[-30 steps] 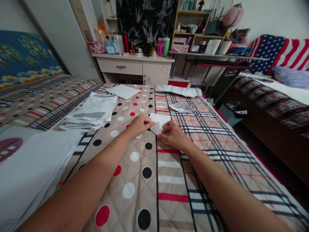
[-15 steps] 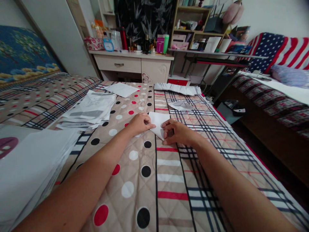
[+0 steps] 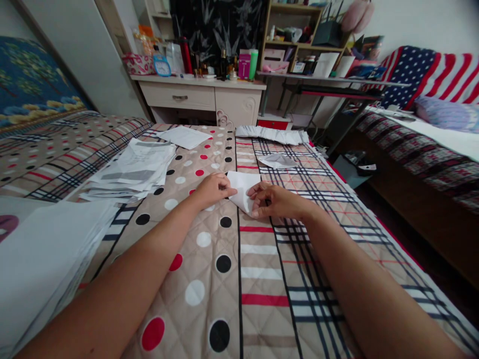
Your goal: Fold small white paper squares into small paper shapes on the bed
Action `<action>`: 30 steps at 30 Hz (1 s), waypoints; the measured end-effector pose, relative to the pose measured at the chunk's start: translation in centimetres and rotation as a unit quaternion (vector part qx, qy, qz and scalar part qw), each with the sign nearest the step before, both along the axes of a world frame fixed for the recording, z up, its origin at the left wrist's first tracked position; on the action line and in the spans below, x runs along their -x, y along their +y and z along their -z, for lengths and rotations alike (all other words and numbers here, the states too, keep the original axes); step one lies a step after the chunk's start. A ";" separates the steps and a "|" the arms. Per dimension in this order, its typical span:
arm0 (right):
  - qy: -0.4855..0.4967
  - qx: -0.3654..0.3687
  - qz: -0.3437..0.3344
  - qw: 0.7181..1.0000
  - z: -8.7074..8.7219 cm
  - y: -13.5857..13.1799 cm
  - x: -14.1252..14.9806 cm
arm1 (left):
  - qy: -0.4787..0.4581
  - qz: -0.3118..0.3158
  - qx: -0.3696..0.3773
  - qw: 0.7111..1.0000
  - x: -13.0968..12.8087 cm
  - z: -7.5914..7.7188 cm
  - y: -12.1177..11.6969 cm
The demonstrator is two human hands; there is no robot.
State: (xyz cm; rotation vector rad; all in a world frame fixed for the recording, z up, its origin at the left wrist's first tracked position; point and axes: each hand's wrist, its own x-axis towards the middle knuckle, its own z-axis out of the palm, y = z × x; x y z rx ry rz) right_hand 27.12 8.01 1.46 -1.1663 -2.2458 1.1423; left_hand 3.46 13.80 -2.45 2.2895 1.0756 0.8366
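Observation:
A small folded piece of white paper [image 3: 242, 182] lies on the patterned bedspread [image 3: 258, 259] between my hands. My left hand [image 3: 214, 190] pinches its left edge, thumb on top. On the other side, my right hand [image 3: 275, 200] is closed with curled fingers on the paper's lower right edge, where the sheet bends up slightly. Just beyond the right hand rests another folded paper [image 3: 277, 160], grey and white. The undersides of the fingers are hidden.
Stacked used sheets [image 3: 130, 167] lie to the left, with a larger pile of white paper [image 3: 48, 259] nearer. A single sheet [image 3: 184, 136] and a row of folded papers [image 3: 272, 134] lie farther back. Behind the bed stands a white dresser [image 3: 179, 99]; a bin [image 3: 354, 172] is at right.
Both hands stay on the paper, and its lower right part now looks more bent under my right fingers. The whole view has shifted slightly.

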 end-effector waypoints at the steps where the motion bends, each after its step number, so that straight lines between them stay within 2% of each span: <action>1: -0.001 -0.006 0.000 1.000 0.0 0.0 0.1 | 0.000 0.014 0.006 1.000 0.1 -0.1 0.0; 4: -0.004 -0.019 0.024 1.000 0.2 0.0 0.5 | 0.010 0.059 0.011 0.998 0.5 -0.4 0.1; 8: -0.020 -0.068 0.120 0.990 0.7 -0.5 2.2 | 0.032 0.070 -0.012 0.997 0.5 -0.4 0.1; 11: -0.104 -0.123 0.178 0.971 0.8 -1.4 3.7 | 0.038 0.057 -0.029 0.997 0.4 -0.2 0.0; 14: -0.186 -0.133 0.223 0.948 0.3 -2.3 4.8 | 0.043 0.049 -0.029 0.997 0.3 -0.2 0.0; 18: -0.239 -0.090 0.235 0.938 -0.5 -3.1 5.6 | 0.035 0.038 -0.029 0.998 0.2 -0.2 -0.1; 22: -0.257 -0.090 0.260 0.926 -0.5 -3.5 5.9 | 0.029 0.023 -0.037 0.999 0.0 0.0 -0.1; 30: -0.226 -0.084 0.242 0.940 0.0 -3.3 5.5 | 0.029 -0.011 -0.037 0.999 -0.2 0.5 -0.2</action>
